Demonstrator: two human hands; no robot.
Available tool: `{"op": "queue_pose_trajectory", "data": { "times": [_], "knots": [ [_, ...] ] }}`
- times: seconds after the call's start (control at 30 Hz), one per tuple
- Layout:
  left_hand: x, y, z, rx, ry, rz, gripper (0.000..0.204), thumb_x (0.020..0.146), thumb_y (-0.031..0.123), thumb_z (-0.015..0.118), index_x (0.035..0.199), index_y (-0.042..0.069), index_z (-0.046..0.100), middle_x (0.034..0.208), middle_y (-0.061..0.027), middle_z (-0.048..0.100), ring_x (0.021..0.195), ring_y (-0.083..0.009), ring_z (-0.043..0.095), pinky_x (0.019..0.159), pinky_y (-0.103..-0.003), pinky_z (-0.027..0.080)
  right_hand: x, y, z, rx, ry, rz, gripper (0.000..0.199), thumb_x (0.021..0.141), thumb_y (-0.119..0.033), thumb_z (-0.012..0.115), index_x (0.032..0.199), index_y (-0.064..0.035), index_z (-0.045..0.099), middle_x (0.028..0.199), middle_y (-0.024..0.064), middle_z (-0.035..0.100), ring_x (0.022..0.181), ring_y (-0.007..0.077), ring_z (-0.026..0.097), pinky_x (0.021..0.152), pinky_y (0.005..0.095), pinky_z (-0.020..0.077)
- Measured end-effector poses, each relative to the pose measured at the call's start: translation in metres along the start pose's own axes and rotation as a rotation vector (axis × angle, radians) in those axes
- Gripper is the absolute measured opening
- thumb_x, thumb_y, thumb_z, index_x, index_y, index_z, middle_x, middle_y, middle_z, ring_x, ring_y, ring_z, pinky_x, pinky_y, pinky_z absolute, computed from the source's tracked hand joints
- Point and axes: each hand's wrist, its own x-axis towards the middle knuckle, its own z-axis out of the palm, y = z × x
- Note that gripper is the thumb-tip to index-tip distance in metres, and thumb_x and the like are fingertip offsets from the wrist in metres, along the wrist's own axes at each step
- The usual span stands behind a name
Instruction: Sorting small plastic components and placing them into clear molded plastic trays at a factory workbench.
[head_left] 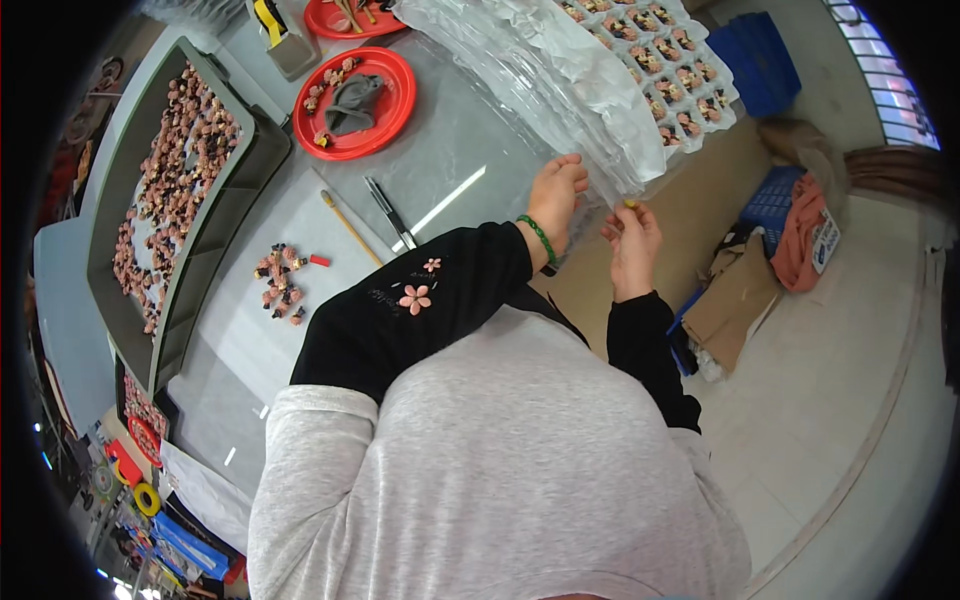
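My right hand [634,250] pinches the near corner of a clear plastic sheet [606,183] at the table's right edge. A small yellow spot shows at its fingertips; I cannot make out what it is. Just left of it, my left hand [553,205], with a green bracelet [538,238] at the wrist, is beside the plastic with its fingers loosely bent and nothing visible in them. Beyond both hands lie crinkled white wrapping [590,90] and a white compartment tray [714,103] filled with small pink and black figurines.
On the left stands a grey bin [265,160] of small figurines. Loose figurines [277,280], a brush [350,228] and a black pen [388,212] lie on the table. Farther back is a red plate [402,110] with a grey cloth. Blue crates [772,205] and cardboard [735,300] sit at right.
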Motion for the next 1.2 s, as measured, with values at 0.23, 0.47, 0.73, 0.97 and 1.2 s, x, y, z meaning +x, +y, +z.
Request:
{"op": "queue_pose_trajectory", "data": {
  "times": [0.23, 0.47, 0.73, 0.97, 1.2],
  "knots": [
    [0.001, -0.011, -0.004, 0.063, -0.017, -0.199, 0.028, 0.08, 0.022, 0.048, 0.099, 0.002, 0.047, 0.091, -0.0064, 0.052, 0.083, -0.0172, 0.053, 0.068, -0.029, 0.038, -0.002, -0.017, 0.003, 0.048, 0.013, 0.112, 0.025, 0.071, -0.005, 0.055, 0.095, -0.0077, 0.051, 0.084, -0.0021, 0.05, 0.072, 0.0083, 0.045, 0.059, 0.0248, 0.0384],
    [-0.001, -0.013, -0.005, -0.094, -0.119, -0.318, 0.026, 0.081, 0.02, 0.047, 0.099, 0.001, 0.047, 0.099, -0.011, 0.052, 0.093, -0.0216, 0.052, 0.07, -0.03, 0.038, 0.007, -0.017, -0.003, 0.202, -0.017, 0.211, 0.008, 0.072, -0.005, 0.055, 0.078, -0.0093, 0.051, 0.076, 0.0, 0.049, 0.074, 0.0101, 0.046, 0.067, 0.0273, 0.0389],
    [-0.005, -0.013, 0.001, -0.066, -0.104, -0.309, 0.025, 0.081, 0.023, 0.047, 0.098, 0.005, 0.051, 0.093, -0.0042, 0.055, 0.081, -0.014, 0.05, 0.067, -0.029, 0.037, 0.006, -0.024, -0.002, 0.251, -0.089, 0.269, 0.018, 0.072, -0.004, 0.053, 0.09, -0.0055, 0.05, 0.084, 0.004, 0.052, 0.077, 0.0143, 0.048, 0.068, 0.0284, 0.0388],
    [-0.005, -0.016, -0.002, -0.063, -0.101, -0.322, 0.025, 0.079, 0.026, 0.049, 0.097, 0.008, 0.052, 0.089, -0.002, 0.052, 0.08, -0.0133, 0.048, 0.067, -0.028, 0.037, 0.013, -0.032, -0.004, 0.242, -0.086, 0.414, 0.011, 0.07, -0.008, 0.054, 0.079, -0.0043, 0.05, 0.085, 0.0062, 0.05, 0.083, 0.0191, 0.045, 0.079, 0.0332, 0.0362],
    [-0.003, -0.019, -0.014, -0.126, -0.126, -0.331, 0.019, 0.078, 0.024, 0.052, 0.092, 0.01, 0.053, 0.084, -0.0007, 0.053, 0.079, -0.0129, 0.048, 0.071, -0.028, 0.036, 0.024, -0.031, -0.006, 0.406, -0.16, 0.622, 0.016, 0.067, -0.006, 0.05, 0.082, -0.0028, 0.046, 0.088, 0.0088, 0.046, 0.085, 0.0208, 0.041, 0.079, 0.0353, 0.0341]
  ]
}}
